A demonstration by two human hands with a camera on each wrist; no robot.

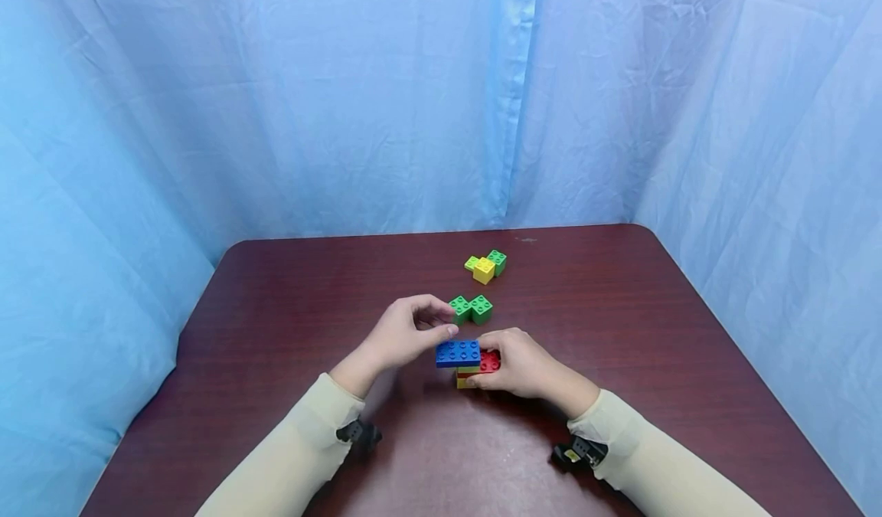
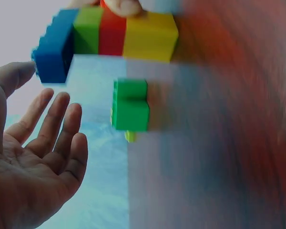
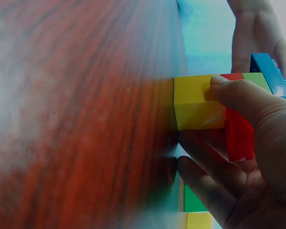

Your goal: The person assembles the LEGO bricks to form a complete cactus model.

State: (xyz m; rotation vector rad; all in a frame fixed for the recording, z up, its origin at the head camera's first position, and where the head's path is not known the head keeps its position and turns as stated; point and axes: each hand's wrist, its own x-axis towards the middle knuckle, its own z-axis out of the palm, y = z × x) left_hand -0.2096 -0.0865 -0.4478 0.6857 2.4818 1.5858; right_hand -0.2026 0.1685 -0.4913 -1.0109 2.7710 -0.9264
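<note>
Blue plastic brick [image 1: 458, 354], rectangular and studded, tops the upright multicoloured stack [image 2: 112, 35] on the dark red-brown wooden table [image 1: 310, 295]. Beneath it come a lime-green plastic block [image 2: 87, 29], a studded red brick [image 1: 491, 361] and a yellow block [image 3: 196, 102]. Your right hand [image 1: 521, 365] grips the stack; your left hand [image 1: 406, 335] is open wide, thumb beside the blue brick, contact unclear. Two studded green cubes [image 1: 481, 309] sit just beyond.

We see bright, diffuse light; soft shadows lie beside the sleeves [image 1: 292, 452]; pale glare marks the table [image 1: 475, 448]; in the left wrist view, it blurs.
</note>
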